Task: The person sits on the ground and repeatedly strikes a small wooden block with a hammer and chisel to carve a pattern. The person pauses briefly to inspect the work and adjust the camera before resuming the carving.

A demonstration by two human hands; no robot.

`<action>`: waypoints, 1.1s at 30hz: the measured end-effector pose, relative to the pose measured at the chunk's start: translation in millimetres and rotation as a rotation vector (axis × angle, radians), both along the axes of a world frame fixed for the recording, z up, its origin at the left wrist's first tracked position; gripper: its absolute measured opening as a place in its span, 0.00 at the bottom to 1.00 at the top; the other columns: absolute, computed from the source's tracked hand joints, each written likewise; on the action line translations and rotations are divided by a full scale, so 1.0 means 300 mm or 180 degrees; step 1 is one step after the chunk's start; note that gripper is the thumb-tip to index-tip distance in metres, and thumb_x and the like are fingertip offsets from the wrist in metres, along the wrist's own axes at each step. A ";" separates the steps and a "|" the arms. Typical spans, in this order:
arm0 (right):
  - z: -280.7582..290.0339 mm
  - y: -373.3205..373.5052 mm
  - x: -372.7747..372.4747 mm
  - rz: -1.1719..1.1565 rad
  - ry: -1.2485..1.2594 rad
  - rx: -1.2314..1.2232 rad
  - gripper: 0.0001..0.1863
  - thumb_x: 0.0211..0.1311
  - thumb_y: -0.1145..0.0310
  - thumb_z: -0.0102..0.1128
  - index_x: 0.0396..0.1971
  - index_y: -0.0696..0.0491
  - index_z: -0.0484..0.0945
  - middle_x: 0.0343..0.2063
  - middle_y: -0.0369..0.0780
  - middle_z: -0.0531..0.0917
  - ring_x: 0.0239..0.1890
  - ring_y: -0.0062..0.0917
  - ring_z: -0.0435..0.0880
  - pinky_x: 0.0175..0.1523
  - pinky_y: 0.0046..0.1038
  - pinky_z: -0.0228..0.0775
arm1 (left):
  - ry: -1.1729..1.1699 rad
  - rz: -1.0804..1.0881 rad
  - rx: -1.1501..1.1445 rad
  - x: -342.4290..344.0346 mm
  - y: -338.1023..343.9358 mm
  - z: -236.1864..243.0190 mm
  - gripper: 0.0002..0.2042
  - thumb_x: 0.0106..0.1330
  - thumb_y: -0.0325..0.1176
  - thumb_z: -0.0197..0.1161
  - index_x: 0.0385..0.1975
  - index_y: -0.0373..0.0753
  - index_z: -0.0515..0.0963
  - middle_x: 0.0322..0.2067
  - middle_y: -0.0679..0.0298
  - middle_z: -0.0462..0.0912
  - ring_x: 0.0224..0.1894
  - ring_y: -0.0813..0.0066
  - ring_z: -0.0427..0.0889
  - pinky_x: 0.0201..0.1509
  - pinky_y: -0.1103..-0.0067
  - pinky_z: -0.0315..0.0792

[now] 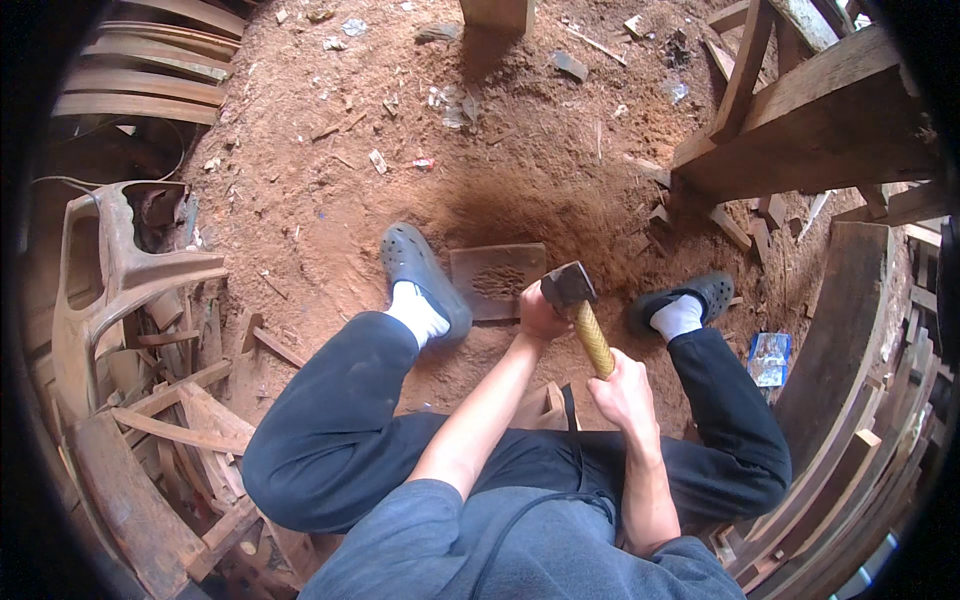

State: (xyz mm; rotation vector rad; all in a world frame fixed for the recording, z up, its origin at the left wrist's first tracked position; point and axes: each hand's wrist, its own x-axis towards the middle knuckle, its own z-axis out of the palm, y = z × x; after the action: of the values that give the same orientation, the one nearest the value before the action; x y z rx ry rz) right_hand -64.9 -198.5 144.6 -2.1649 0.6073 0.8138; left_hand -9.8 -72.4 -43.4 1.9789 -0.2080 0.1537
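Observation:
My right hand [625, 392] is wrapped round the yellow handle of a hammer [595, 340]. The hammer's dark, squarish head is raised at the far end of the handle, right beside my left hand [541, 314]. My left hand looks closed, its fingers partly hidden by the hammer head; what it holds cannot be made out. Below and beyond it, a flat wooden block [485, 272] with a gouged, rough patch in its middle lies on the ground between my feet.
Sawdust and scraps cover the ground. A heavy timber frame [800, 130] stands at the far right, with stacked boards [840, 310] nearer. A blue-and-white packet [769, 360] lies beside them. To the left are a broken plastic chair [120, 255] and wood offcuts [140, 500].

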 end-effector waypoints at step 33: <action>0.046 -0.104 -0.164 -0.1394 -0.0698 0.1158 0.05 0.44 0.76 0.56 0.23 0.56 0.70 0.13 0.32 0.70 0.13 0.16 0.69 0.18 0.25 0.60 | 0.0640 0.0910 -0.1838 0.049 0.270 0.225 0.13 0.40 0.17 0.64 0.26 0.39 0.72 0.23 0.68 0.76 0.27 0.78 0.76 0.35 0.80 0.72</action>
State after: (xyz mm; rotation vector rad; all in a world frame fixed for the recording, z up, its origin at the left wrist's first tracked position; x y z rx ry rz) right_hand -114.2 -229.5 158.3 -1.6754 0.7222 0.4053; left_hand 4.8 8.5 24.0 1.4250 0.2320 0.1746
